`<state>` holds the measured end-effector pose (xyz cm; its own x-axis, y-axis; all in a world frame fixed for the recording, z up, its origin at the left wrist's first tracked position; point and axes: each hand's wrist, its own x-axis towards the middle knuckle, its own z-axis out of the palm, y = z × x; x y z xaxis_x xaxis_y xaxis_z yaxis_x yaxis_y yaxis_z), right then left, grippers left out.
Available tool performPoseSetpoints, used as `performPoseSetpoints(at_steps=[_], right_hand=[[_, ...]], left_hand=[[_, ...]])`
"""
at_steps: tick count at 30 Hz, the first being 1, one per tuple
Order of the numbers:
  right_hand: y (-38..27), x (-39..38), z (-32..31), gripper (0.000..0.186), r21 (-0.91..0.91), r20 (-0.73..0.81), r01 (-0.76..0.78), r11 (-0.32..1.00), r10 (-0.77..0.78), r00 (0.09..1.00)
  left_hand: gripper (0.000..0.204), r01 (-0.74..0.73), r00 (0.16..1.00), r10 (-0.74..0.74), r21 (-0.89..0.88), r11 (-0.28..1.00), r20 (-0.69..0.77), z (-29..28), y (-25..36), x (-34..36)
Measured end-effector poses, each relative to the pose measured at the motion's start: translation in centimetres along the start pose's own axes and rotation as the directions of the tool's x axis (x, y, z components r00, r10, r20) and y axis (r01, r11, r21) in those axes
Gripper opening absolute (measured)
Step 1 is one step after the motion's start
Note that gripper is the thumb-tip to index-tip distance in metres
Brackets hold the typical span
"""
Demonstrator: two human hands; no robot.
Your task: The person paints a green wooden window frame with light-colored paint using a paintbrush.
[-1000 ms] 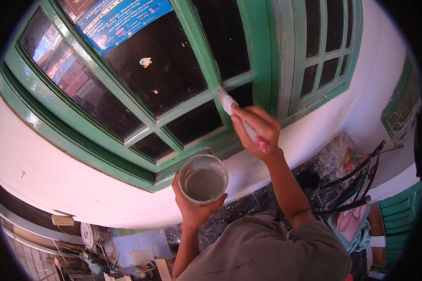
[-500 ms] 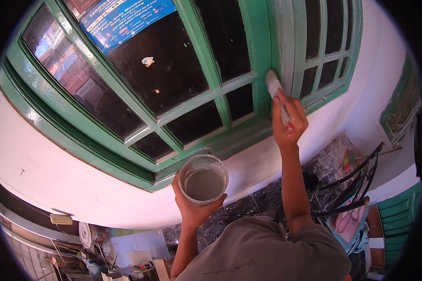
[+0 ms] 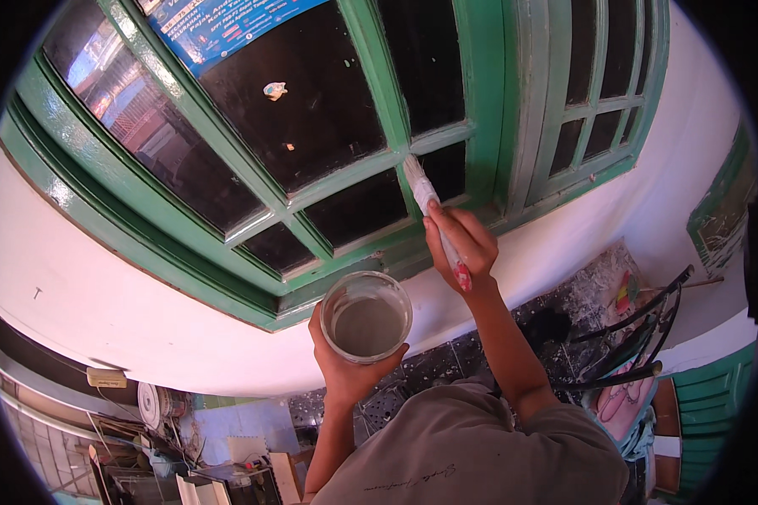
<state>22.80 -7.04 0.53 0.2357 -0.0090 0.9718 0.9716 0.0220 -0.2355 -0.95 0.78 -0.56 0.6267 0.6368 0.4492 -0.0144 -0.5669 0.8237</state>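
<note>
A clear plastic tub (image 3: pixel 366 316) with grey-green paint in it sits in my left hand (image 3: pixel 349 374), whose fingers wrap round its side. My right hand (image 3: pixel 463 246) grips a paintbrush (image 3: pixel 427 192) with a pale, paint-smeared handle that is red at its end. The bristles meet the green window frame (image 3: pixel 472 93) where an upright bar crosses the lower crossbar. Dark glass panes (image 3: pixel 286 109) fill the frame. Some bars look duller and greyer than the glossy green outer frame.
A blue printed sticker (image 3: pixel 227 29) is on the glass. Below the window runs a white wall (image 3: pixel 143 303). Black metal bars (image 3: pixel 640 328) stand at the right, near a green door (image 3: pixel 716 396). Assorted clutter (image 3: pixel 194 471) lies at lower left; the dark tiled floor (image 3: pixel 446 362) is speckled.
My right hand has carried the paintbrush left, from the frame's right-hand upright to the crossing of the inner bars. My left hand still holds the tub in nearly the same place.
</note>
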Motion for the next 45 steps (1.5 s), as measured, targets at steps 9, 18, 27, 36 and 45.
performPoseSetpoints(at_steps=[9,18,27,36,45], right_hand=[[0.6,-2.9,-0.3,0.037,-0.039,0.153,-0.023,0.999,0.029,0.988],[1.0,-4.5,-1.8,0.03,-0.021,0.353,-0.079,0.997,0.082,0.932],[1.6,1.5,-3.1,0.016,0.017,0.526,-0.084,0.996,0.063,0.848],[0.3,5.0,-2.3,0.04,0.054,0.107,0.146,0.988,-0.151,0.983],[1.2,-3.1,-2.2,0.033,0.0,0.422,-0.057,0.998,0.051,0.905]], left_hand=[[0.115,0.068,0.998,-0.068,-0.057,0.996,0.0,0.1,0.5,-0.1],[0.117,0.025,1.0,-0.025,-0.023,0.999,0.001,0.2,0.3,-0.2],[0.117,0.049,0.999,-0.049,-0.016,0.999,0.013,0.0,0.6,-0.3],[0.116,0.046,0.999,-0.047,-0.04,0.998,-0.017,-0.2,0.0,-0.5],[0.115,0.065,0.998,-0.066,-0.045,0.997,-0.017,-0.3,0.3,-0.2]])
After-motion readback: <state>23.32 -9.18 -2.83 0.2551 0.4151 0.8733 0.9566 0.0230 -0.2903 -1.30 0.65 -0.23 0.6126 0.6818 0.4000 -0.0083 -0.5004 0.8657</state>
